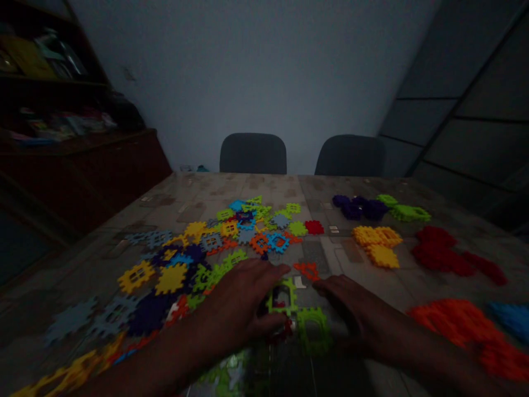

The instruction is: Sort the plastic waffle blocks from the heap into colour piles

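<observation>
My left hand point(256, 295) reaches over the near middle of the table, its thumb and fingers apart. Right beside its fingertips is a lime green square frame piece point(294, 300) with toothed edges; I cannot tell whether they touch it. A second lime green frame piece point(313, 331) lies between my hands. My right hand point(351, 309) is also open, fingers curved and thumb apart. Its fingertips are close to an orange triangular frame piece point(307, 270). Under my left hand, a red and white thing point(285, 329) is partly hidden.
Mixed toothed plastic pieces point(171, 278) spread across the table's left and middle. At right lie colour groups: purple point(363, 208), lime green point(409, 213), yellow point(382, 256), red point(438, 251), orange point(458, 325) and blue point(512, 318). Two grey chairs point(253, 154) stand behind the table, and a shelf cabinet point(82, 160) at left.
</observation>
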The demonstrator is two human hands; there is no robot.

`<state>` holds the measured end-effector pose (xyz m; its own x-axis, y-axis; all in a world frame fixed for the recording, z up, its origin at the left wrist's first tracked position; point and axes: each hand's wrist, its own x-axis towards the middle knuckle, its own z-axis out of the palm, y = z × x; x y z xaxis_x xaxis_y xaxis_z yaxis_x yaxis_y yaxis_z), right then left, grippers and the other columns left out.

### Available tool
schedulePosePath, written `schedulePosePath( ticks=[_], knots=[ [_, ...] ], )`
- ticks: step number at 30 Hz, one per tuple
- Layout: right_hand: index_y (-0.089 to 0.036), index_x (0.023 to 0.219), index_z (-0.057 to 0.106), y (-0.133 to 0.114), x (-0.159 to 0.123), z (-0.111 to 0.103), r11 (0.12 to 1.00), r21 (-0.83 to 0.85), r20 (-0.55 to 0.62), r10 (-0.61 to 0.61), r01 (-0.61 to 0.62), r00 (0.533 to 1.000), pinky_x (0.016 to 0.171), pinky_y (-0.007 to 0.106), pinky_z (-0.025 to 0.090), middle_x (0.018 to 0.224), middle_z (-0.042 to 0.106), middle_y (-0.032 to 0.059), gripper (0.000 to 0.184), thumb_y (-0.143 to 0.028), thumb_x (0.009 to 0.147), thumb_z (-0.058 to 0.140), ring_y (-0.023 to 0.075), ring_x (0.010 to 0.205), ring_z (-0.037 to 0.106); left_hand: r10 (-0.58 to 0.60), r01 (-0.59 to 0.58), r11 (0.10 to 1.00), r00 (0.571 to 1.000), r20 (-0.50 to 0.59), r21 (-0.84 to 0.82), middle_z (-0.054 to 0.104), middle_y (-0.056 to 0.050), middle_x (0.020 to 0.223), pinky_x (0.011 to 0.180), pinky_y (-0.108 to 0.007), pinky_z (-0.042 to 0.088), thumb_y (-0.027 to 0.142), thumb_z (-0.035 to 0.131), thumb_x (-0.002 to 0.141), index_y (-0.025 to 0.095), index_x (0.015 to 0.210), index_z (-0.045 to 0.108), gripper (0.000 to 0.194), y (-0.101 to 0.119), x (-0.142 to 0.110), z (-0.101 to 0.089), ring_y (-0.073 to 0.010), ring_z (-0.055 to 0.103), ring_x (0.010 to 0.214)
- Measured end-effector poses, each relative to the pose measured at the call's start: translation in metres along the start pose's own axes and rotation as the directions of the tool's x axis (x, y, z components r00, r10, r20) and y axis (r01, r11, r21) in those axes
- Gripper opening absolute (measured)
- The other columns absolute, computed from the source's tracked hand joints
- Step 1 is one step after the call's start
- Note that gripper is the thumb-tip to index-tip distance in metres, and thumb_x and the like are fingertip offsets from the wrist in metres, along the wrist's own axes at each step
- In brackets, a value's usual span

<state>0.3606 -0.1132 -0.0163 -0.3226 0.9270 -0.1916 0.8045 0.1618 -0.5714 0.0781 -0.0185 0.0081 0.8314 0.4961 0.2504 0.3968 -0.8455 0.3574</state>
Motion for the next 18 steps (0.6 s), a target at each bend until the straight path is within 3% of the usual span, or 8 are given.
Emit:
schedulePosePath(
  ticks=[5,10,12,14,16,18],
  knots=[
    [-0.025,0.138,0.049,0.000,-0.005,-0.005,1.000,0.020,-0.030,-0.023,0.024,0.999,0.107,0.048,0.040,0.134,0.054,0.0096,0.078,-0.023,0.068,0.083,0.0307,0.123,0.050,0.041,-0.041,0.999,0.999,0.034,-0.023,0.063,-0.009,0.110,0.083,-0.050,0.052,0.022,0.093,0.064,0.019,0.127,0.047,0.078,0.038,0.012,0.043,-0.0324,0.059,0.096],
    [-0.029,0.131,0.050,-0.002,-0.011,-0.002,0.995,0.013,-0.074,-0.098,0.099,0.992,0.098,0.043,0.045,0.126,0.057,0.0054,0.072,-0.020,0.068,0.082,0.0269,0.113,0.054,0.042,-0.044,0.996,0.999,-0.033,-0.081,0.063,-0.009,0.110,0.084,-0.047,0.053,0.022,0.099,0.056,0.018,0.134,0.041,0.096,0.038,0.012,0.053,-0.0304,0.060,0.095],
    [-0.028,0.136,0.046,-0.005,-0.008,0.004,0.986,0.001,-0.091,-0.164,0.165,0.982,0.099,0.043,0.043,0.131,0.054,0.0070,0.074,-0.021,0.070,0.081,0.0267,0.116,0.051,0.023,-0.027,0.996,0.999,-0.043,-0.089,0.064,-0.008,0.109,0.081,-0.044,0.054,0.015,0.092,0.064,0.020,0.134,0.041,0.087,0.032,0.008,0.048,-0.0287,0.061,0.094],
    [-0.025,0.139,0.043,-0.008,0.000,0.011,0.969,-0.042,-0.090,-0.245,0.242,0.965,0.098,0.044,0.042,0.134,0.053,0.0103,0.078,-0.023,0.071,0.081,0.0280,0.118,0.049,-0.020,0.019,0.998,0.999,-0.026,-0.055,0.064,-0.006,0.107,0.079,-0.045,0.053,0.009,0.082,0.073,0.022,0.126,0.047,0.065,0.025,0.002,0.042,-0.0283,0.060,0.094],
    [-0.020,0.137,0.045,-0.010,0.010,0.020,0.950,-0.112,-0.077,-0.300,0.291,0.951,0.093,0.044,0.042,0.129,0.055,0.0126,0.077,-0.025,0.070,0.081,0.0292,0.114,0.050,-0.046,0.046,0.998,0.999,-0.005,-0.035,0.064,-0.005,0.105,0.078,-0.046,0.052,0.007,0.073,0.078,0.022,0.115,0.054,0.044,0.019,-0.006,0.039,-0.0283,0.060,0.093],
    [-0.019,0.131,0.050,-0.011,0.020,0.027,0.938,-0.171,-0.069,-0.317,0.301,0.946,0.086,0.043,0.042,0.121,0.058,0.0118,0.069,-0.025,0.069,0.081,0.0288,0.107,0.052,-0.033,0.033,0.998,0.999,-0.003,-0.056,0.064,-0.004,0.104,0.077,-0.045,0.052,0.007,0.068,0.081,0.023,0.110,0.057,0.035,0.016,-0.014,0.040,-0.0279,0.060,0.092]
  ],
)
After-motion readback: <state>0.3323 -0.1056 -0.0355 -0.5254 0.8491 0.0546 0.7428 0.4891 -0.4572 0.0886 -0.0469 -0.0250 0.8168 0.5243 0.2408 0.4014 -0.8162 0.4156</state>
